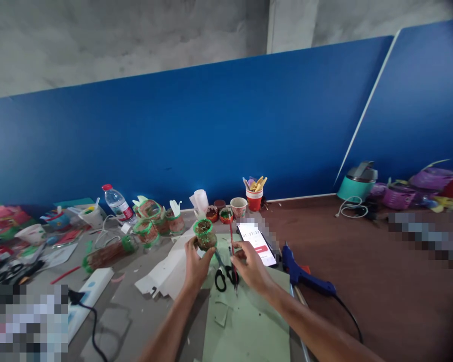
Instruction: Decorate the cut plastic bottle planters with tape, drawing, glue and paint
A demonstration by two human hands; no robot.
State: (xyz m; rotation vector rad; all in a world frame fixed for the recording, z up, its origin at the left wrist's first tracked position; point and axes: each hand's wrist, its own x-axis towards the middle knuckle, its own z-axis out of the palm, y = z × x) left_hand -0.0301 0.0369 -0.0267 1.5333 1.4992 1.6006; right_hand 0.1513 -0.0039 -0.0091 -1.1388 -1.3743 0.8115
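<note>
My left hand (197,265) is closed round a small glass jar (205,236) with a green-painted rim and brownish, mottled sides. In my right hand (249,261) is a thin red paintbrush (232,234), pinched upright between fingers and thumb. Its tip points away, near a small pot of green paint (225,215). Black-handled scissors (221,280) lie between my hands on a pale green sheet (249,327). Just beyond my right hand lies a lit phone (257,241) showing a timer.
A blue glue gun (305,274) with a cord lies right. Behind stand a paper cup (238,207), a red cup of tools (254,200) and several painted jars (146,232). Left are a water bottle (118,203) and a power strip (90,296). A blue partition (211,130) closes the back.
</note>
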